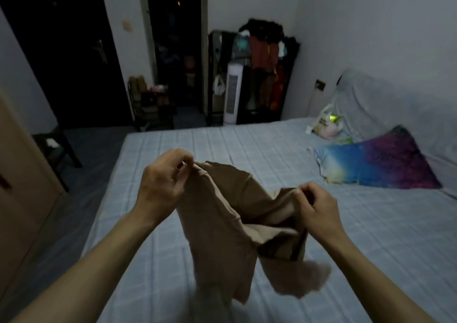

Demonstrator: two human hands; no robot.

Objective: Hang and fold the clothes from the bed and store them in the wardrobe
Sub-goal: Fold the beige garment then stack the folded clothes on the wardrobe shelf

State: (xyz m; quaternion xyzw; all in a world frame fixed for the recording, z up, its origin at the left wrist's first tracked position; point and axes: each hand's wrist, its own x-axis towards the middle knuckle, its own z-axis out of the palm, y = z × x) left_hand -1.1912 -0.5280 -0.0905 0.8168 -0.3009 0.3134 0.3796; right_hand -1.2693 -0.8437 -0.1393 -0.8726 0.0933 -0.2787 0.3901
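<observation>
A tan garment hangs in the air over the bed, which has a pale blue checked sheet. My left hand pinches the garment's upper left corner. My right hand grips its upper right edge, slightly lower. The cloth sags between the two hands, and its lower part is blurred just above the sheet. A wardrobe door, beige, shows at the left edge of the view.
A blue and purple pillow lies on the bed at the right, with a white plastic bag behind it. Beyond the bed stand an open rack of hung clothes, a white tower fan, a shoe shelf and a dark stool.
</observation>
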